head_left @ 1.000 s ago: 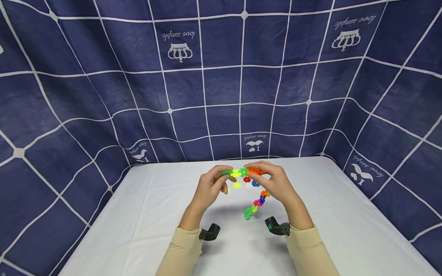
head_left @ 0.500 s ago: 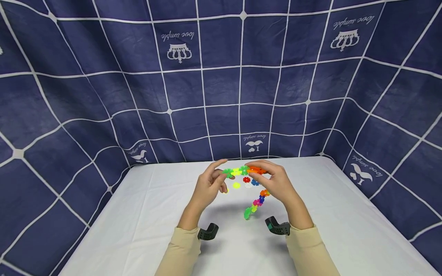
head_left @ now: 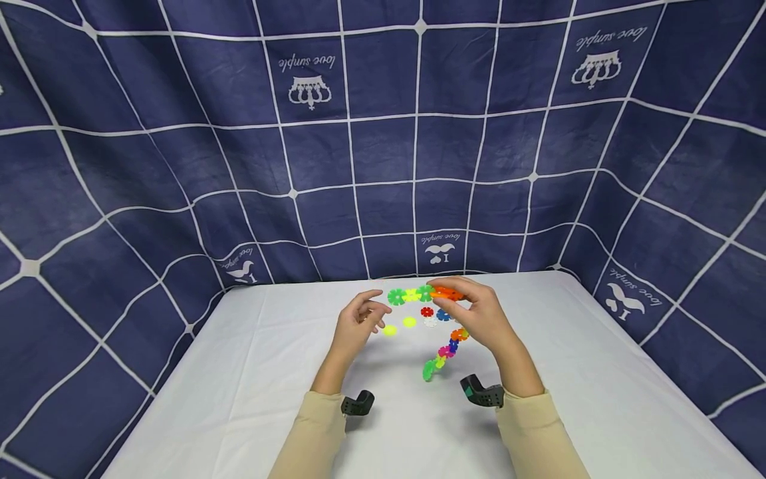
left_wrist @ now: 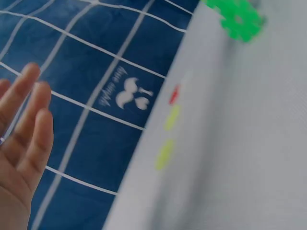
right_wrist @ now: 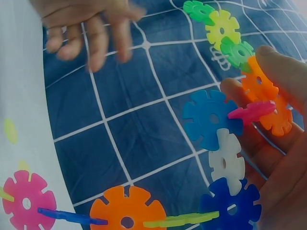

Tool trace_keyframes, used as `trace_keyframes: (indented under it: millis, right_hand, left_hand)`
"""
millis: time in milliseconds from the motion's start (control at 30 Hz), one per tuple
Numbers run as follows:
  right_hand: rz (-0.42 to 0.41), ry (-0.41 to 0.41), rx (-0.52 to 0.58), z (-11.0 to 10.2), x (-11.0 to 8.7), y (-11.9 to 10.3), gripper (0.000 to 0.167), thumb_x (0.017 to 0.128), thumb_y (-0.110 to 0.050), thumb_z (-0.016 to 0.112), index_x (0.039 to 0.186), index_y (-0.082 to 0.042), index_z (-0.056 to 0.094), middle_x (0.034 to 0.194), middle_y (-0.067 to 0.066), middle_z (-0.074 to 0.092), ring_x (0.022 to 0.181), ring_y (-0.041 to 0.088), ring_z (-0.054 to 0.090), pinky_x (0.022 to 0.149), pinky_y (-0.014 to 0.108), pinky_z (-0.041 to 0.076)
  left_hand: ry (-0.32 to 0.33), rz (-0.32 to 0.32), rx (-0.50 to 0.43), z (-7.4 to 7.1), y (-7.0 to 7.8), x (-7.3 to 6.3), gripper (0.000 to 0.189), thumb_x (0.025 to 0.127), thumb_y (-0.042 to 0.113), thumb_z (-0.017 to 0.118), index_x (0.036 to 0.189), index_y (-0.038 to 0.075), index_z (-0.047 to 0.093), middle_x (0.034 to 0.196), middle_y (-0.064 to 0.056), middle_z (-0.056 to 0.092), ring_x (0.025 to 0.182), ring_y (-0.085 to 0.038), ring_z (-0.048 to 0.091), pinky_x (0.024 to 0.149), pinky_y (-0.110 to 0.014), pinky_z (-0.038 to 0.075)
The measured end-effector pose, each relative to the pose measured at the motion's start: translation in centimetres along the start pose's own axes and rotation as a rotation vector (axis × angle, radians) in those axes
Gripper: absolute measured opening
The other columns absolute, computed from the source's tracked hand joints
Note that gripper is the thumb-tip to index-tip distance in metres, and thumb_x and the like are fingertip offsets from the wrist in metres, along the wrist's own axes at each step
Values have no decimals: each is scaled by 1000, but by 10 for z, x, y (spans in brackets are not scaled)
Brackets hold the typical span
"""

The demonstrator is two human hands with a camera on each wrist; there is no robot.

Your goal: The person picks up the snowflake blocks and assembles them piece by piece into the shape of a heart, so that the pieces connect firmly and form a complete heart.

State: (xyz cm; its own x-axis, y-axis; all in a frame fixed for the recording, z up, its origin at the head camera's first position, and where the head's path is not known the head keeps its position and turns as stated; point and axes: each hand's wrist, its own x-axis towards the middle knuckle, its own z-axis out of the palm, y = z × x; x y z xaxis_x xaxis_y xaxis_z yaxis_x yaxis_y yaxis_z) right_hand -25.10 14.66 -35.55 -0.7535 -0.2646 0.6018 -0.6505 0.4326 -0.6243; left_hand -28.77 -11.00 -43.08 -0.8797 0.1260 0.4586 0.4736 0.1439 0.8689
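I'm seeing the right hand (head_left: 482, 318) pinching the disc chain (head_left: 411, 295) above the table (head_left: 239, 372), left hand (head_left: 354, 323) apart and empty, and I'm flagging the lower strand (head_left: 447, 352) dangling from that one grip: swinging could be working it apart.

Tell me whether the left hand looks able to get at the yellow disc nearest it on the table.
Probably yes: the left hand appears to hold nothing, and nothing visible blocks its way to the yellow disc.
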Motion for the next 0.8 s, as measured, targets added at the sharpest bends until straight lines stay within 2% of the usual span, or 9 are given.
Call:
trace_keyframes:
  millis: [100,167,233,400,567,667,800]
  right_hand:
    - [-3,1,-4,0,0,1,30,92,-17,72,122,-19,71,114,-3,74,100,12,66,86,25,56]
    - [-4,2,-6,0,0,1,30,92,-17,72,122,-19,71,114,-3,74,101,12,66,86,25,56]
    - [-3,2,-8,0,0,1,30,92,-17,72,122,-19,71,115,-3,73,101,12,66,86,25,56]
    - [-2,0,-9,0,1,2,30,92,-18,72,122,-19,71,115,-4,73,102,12,66,87,26,56]
    - [-3,1,-6,0,0,4,30,93,-18,72,122,-19,71,116,-3,73,102,12,66,87,24,56]
    - [-2,5,-5,0,0,5,30,92,-17,72,122,-19,71,116,-3,73,101,12,66,87,24,56]
    - [7,1,-11,0,0,5,30,93,-18,72,123,-19,71,116,-3,73,101,12,66,87,24,56]
  left_hand:
    - [68,-86,62,3,-20,0,30,95,20,69,125,14,66,102,-12,75,78,-19,69,69,-21,54]
    - [94,-109,108,5,-29,-1,29,93,23,71,121,15,68,102,-8,75,81,-12,67,73,-20,53]
    - [93,-129,144,6,-36,-2,29,92,23,72,119,14,69,104,-6,75,86,-11,66,78,-22,52]
    - [24,-200,205,9,-49,-5,33,91,15,72,124,13,67,120,-5,70,103,-20,65,92,-37,53]
    - [-72,-275,235,12,-59,-7,44,90,15,73,132,14,61,140,-9,58,127,-32,56,109,-52,45]
    - [-99,-303,253,13,-64,-7,48,90,14,73,136,12,58,144,-12,55,133,-34,52,113,-53,41]
    - [-89,-349,283,13,-67,-7,50,89,14,73,137,11,57,141,-11,58,131,-32,54,113,-50,42]
